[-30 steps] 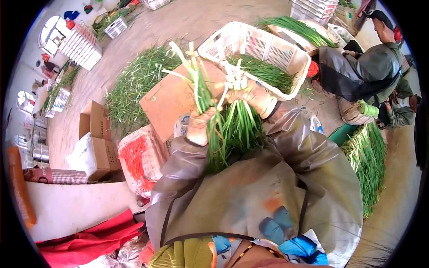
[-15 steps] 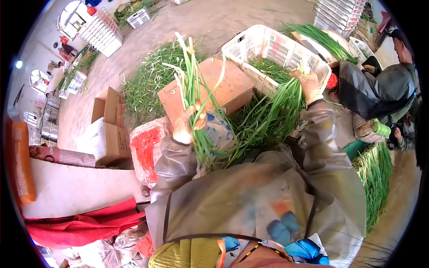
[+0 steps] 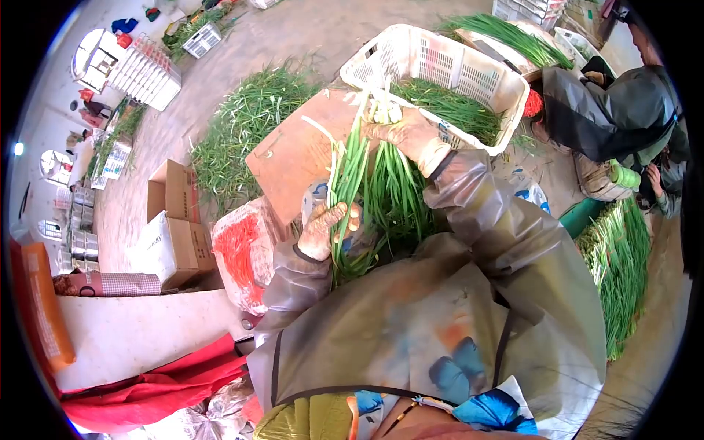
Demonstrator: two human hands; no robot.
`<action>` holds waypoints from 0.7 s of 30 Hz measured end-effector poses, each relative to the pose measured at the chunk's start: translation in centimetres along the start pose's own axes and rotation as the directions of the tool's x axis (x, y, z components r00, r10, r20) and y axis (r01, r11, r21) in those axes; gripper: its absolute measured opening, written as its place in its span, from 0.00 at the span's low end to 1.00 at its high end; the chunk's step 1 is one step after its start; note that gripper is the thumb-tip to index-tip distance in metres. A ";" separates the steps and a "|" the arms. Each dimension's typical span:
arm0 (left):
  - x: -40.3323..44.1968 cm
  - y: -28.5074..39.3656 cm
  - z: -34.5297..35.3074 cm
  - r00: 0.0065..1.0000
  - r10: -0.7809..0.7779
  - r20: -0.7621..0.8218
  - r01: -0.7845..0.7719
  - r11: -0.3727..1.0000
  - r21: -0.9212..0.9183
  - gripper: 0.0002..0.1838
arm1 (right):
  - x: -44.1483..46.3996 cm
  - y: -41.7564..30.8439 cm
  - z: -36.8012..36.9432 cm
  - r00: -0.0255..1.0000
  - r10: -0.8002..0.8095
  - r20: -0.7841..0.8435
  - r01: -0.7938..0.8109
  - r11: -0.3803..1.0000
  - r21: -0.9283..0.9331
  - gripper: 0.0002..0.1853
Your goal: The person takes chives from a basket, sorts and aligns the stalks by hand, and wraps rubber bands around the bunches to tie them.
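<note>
Both my gloved hands are over my lap, close together. Closed fingers of my left hand (image 3: 328,229) hold a bunch of chives (image 3: 350,172), its pale ends pointing up and away from me. Just to the right and higher up, my right hand (image 3: 412,138) grips a second bunch of chives (image 3: 396,183) near its white ends (image 3: 386,111), with the green leaves hanging down toward my apron. The two bunches touch, and their leaves overlap below. Part of the right hand's fingers is hidden behind the stalks.
A brown board (image 3: 286,158) lies ahead, beside a white crate (image 3: 433,40) holding chives. Loose leaves (image 3: 253,121) are heaped on the floor. Red ties (image 3: 242,253) lie at my left. A co-worker (image 3: 616,110) sits at right, near stacked chives (image 3: 620,271).
My right hand has moved left from the crate, bringing its bunch beside the other. My left hand has shifted slightly lower and right, and its bunch stands tighter.
</note>
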State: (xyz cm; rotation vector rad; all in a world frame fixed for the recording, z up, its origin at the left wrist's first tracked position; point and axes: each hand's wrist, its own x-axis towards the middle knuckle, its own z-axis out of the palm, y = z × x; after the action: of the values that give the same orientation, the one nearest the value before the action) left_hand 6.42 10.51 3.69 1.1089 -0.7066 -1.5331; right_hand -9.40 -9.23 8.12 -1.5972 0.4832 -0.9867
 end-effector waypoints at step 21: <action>-1.4 -2.3 1.4 1.000 -0.007 -0.004 0.007 1.000 0.000 0.12 | -4.0 1.2 -0.9 0.965 0.263 0.019 -0.262 0.965 -0.032 0.22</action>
State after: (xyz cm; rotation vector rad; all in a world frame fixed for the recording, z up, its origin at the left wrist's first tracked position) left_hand 4.19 12.29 2.58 1.1156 -0.7009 -1.5358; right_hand -12.16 -7.07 5.60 -1.5224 0.6769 -0.7627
